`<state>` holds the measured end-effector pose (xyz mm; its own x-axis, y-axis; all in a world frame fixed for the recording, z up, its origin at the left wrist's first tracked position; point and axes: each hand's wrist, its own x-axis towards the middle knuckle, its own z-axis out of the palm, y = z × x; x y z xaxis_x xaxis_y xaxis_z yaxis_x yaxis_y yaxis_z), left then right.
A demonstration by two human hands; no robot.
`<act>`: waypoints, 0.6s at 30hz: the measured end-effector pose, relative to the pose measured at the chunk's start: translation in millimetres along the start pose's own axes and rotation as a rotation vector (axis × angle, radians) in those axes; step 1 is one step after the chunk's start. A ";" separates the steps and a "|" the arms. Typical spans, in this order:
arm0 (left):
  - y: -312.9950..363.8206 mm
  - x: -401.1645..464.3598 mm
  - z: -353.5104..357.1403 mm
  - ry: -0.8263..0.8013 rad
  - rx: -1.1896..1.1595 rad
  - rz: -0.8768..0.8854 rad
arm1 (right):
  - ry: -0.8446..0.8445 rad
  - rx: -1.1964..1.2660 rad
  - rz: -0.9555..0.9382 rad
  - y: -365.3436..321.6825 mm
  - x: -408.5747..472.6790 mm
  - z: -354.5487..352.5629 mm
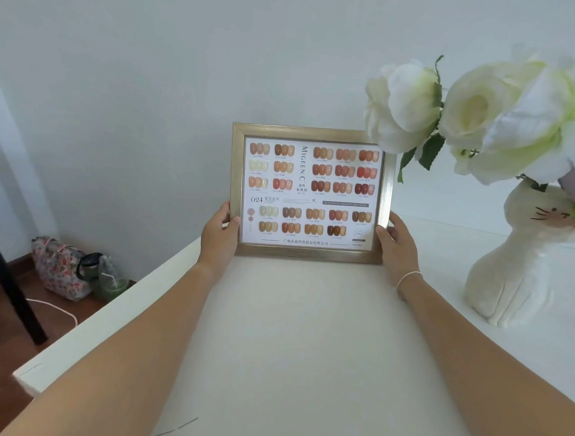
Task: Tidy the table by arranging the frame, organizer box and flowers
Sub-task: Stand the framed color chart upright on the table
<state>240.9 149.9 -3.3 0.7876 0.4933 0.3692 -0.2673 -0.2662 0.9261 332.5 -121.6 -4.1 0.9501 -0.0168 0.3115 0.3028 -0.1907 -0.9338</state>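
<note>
A gold-edged picture frame (308, 192) showing a nail-colour chart stands upright at the far side of the white table (290, 349), near the wall. My left hand (219, 234) grips its lower left corner and my right hand (397, 244) grips its lower right corner. White artificial flowers (475, 117) rise from a white cat-shaped vase (521, 261) on the right, and one bloom overlaps the frame's upper right corner. No organizer box is in view.
The table's left edge (110, 312) drops to a brown floor. Down there lie a floral bag (60, 267), a dark bottle (89, 265), a white cable (58, 306) and a black slanted leg (9, 288). A pale wall stands right behind the frame.
</note>
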 end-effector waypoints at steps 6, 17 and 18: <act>-0.9 0.5 8.0 -0.014 -0.017 -0.009 | 0.005 0.015 0.005 3.8 2.9 -3.5; -3.0 -3.8 6.7 -0.041 0.037 -0.035 | 0.011 0.016 0.026 5.2 2.6 -1.6; -3.2 -3.8 6.7 -0.050 0.034 -0.037 | 0.012 0.014 0.027 5.2 2.4 -1.5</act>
<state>242.5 143.3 -8.2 0.8233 0.4617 0.3301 -0.2195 -0.2772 0.9354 336.2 -124.1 -8.0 0.9569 -0.0339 0.2886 0.2786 -0.1758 -0.9442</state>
